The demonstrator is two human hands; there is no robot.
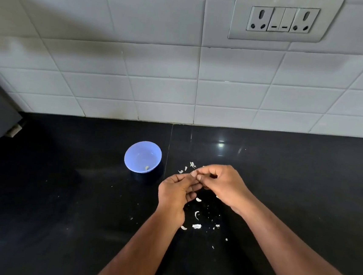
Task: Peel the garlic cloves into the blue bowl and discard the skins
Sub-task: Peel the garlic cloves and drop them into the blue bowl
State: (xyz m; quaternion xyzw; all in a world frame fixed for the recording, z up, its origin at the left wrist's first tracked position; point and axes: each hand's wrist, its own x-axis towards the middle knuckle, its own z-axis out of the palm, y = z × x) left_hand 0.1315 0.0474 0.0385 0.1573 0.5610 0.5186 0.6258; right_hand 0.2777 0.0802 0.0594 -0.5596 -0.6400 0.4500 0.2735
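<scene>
Both hands pinched together beside bowl

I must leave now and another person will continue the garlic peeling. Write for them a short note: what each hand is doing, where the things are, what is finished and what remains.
Hands: left hand and right hand meet above the black stone counter, fingertips pinching something small between them, probably a clove being peeled; it is hidden by the fingers.
Things: round blue plastic bowl stands left of the hands and holds one small pale piece, probably a peeled clove. White papery garlic skins lie scattered on the counter below and behind the hands.
Done: one clove seems peeled.
Left: finish this clove, drop it in the bowl, gather and discard the skins.
</scene>
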